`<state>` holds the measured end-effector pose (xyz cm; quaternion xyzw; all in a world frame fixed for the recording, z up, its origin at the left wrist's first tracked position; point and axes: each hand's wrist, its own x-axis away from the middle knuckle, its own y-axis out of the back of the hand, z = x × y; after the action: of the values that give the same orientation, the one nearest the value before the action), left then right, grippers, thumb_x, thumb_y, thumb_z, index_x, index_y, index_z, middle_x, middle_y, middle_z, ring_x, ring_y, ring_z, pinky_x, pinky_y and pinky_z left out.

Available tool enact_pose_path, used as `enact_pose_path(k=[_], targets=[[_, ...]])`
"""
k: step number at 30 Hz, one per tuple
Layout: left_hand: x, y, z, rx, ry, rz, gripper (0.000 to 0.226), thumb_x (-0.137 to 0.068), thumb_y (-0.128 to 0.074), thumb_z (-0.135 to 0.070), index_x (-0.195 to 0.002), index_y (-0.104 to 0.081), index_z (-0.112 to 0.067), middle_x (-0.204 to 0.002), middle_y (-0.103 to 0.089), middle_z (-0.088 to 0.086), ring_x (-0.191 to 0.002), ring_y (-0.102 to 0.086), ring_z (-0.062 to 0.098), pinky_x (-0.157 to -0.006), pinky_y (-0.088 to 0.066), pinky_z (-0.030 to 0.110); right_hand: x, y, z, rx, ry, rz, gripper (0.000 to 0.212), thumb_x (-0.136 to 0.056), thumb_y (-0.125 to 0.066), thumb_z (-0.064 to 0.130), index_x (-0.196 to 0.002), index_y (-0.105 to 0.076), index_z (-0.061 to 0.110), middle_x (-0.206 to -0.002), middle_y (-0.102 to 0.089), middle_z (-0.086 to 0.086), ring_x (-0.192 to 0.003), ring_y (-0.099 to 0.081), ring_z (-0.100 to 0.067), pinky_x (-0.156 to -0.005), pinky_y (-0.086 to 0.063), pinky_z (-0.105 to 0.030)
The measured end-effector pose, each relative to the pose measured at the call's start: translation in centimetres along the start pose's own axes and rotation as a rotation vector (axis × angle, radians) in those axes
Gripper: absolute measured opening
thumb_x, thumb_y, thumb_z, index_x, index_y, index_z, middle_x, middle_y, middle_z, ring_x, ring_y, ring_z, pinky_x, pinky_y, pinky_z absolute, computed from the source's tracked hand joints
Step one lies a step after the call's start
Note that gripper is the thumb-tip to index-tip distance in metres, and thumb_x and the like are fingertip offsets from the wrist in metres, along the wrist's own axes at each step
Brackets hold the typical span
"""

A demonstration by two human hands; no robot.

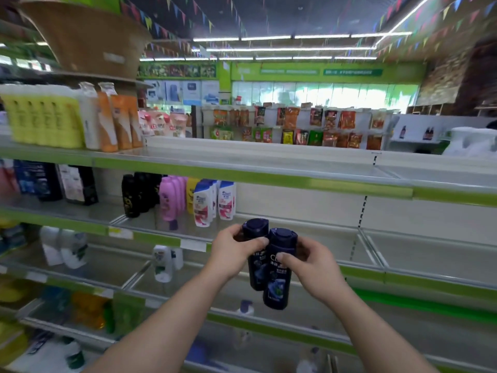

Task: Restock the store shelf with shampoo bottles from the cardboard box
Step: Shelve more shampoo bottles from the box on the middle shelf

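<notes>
Before the store shelf (309, 224): we face its green-edged tiers, with both our forearms raised toward the middle tier.
Left hand (234, 254): we grip the left shampoo bottle (255, 275) just under its cap, our thumb across the front and our fingers curled round the back.
Right hand (312, 265): we grasp the right shampoo bottle (277, 289) at its shoulder, our thumb on the label and our fingers wrapped behind.
The two bottles: both are dark blue with flip caps, upright and touching side by side. We hold them in the air in front of the middle tier's edge, resting on no tier, and the right one sits lower.
Middle tier, left of our hands: we see white-and-red bottles (201, 205), then pink bottles (168, 200), then black bottles (131, 196), all standing upright.
Upper tier, far left: we see a row of yellow bottles (40, 117), with orange bottles (118, 122) beside them.
Top of the unit: a brown carton (88, 36) sits above the yellow row.
Tier below our hands: white bottles (161, 262) stand at the left; their labels are too blurred for us to read.
Across the aisle: snack packets (295, 125) hang in rows under strip lights.
</notes>
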<state>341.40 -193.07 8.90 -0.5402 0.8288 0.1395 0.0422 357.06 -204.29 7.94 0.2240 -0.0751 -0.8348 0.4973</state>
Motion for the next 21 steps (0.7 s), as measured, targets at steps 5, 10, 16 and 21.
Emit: enact_pose_path(k=[5, 10, 16, 21], targets=[[-4.9, 3.5, 0.4, 0.004, 0.024, 0.077, 0.030, -0.078, -0.082, -0.025, -0.106, -0.072, -0.022, -0.099, -0.075, -0.010, -0.090, -0.068, 0.003, -0.070, -0.048, 0.016, -4.8, -3.7, 1.1, -0.013, -0.004, -0.021, 0.029, -0.088, -0.072, 0.007, -0.113, -0.069, 0.020, -0.097, -0.076, 0.012, -0.089, -0.070, 0.003, -0.072, -0.051, -0.010], [-11.8, 6.7, 1.5, -0.012, 0.026, 0.150, 0.035, -0.080, -0.080, -0.028, -0.112, -0.070, -0.022, -0.104, -0.073, -0.008, -0.088, -0.065, -0.001, -0.065, -0.043, 0.013, -10.6, -7.7, 1.5, 0.003, -0.045, -0.085, 0.028, -0.088, -0.070, 0.001, -0.114, -0.069, 0.012, -0.098, -0.076, 0.006, -0.087, -0.071, -0.004, -0.070, -0.050, -0.009], [-18.5, 8.6, 3.5, 0.015, 0.035, 0.268, 0.030, -0.082, -0.079, -0.030, -0.109, -0.068, -0.027, -0.105, -0.072, -0.009, -0.089, -0.064, 0.001, -0.070, -0.048, 0.023, -15.6, -9.5, 1.2, 0.045, -0.127, -0.135, 0.023, -0.091, -0.070, 0.011, -0.111, -0.067, 0.021, -0.097, -0.075, 0.008, -0.074, -0.066, 0.011, -0.059, -0.045, -0.005], [-21.5, 8.3, 4.7, 0.008, 0.054, 0.299, 0.039, -0.082, -0.078, -0.031, -0.118, -0.065, -0.022, -0.110, -0.070, -0.007, -0.092, -0.063, 0.007, -0.091, -0.052, 0.037, -18.8, -9.4, 0.8, 0.059, -0.190, -0.201, 0.012, -0.091, -0.070, 0.017, -0.099, -0.066, 0.025, -0.096, -0.074, 0.008, -0.082, -0.068, -0.003, -0.064, -0.046, -0.017]])
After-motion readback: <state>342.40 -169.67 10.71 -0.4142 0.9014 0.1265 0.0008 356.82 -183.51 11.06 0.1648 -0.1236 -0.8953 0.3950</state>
